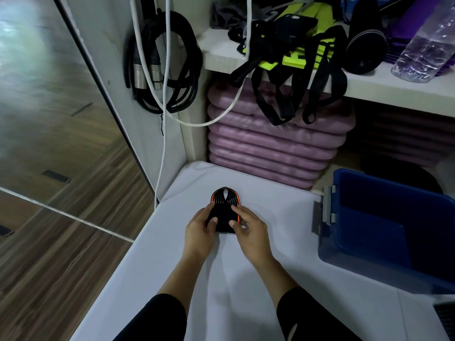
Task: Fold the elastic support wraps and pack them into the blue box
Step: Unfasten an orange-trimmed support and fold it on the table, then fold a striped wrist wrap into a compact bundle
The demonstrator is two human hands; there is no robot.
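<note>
A white cloth-covered bench (270, 279) fills the lower middle of the view, its far edge close against a white shelf unit (221, 55). To its left lies wood-patterned flooring (61, 254), with a large mirror panel (49, 94) leaning along the wall. Under the shelf sits a stack of pink ribbed foam mats (270, 148). On the bench's right side stands the open blue plastic box (394, 230), with a grey latch (328, 205) on its near-left wall; what shows of its inside looks bare, though part is out of frame. A coil of black cable with metal plugs (162, 62) hangs on the side of the shelf unit, and white cords (165, 119) run down in front of it. On the shelf lie neon-yellow and black strapped gear (295, 52), a dark round-ended cylinder (364, 45) and a clear plastic bottle (428, 43).

Two forearms in black sleeves reach in from the bottom edge. The left hand (200, 227) and the right hand (248, 228) both press on the near half of a black elastic support wrap with orange trim (224, 200), which lies flat on the bench well left of the box. Each hand grips one side of the wrap, fingers over the top and thumbs on its near part. The wrap's far end, rounded and ribbed with a small opening, shows beyond the fingertips.
</note>
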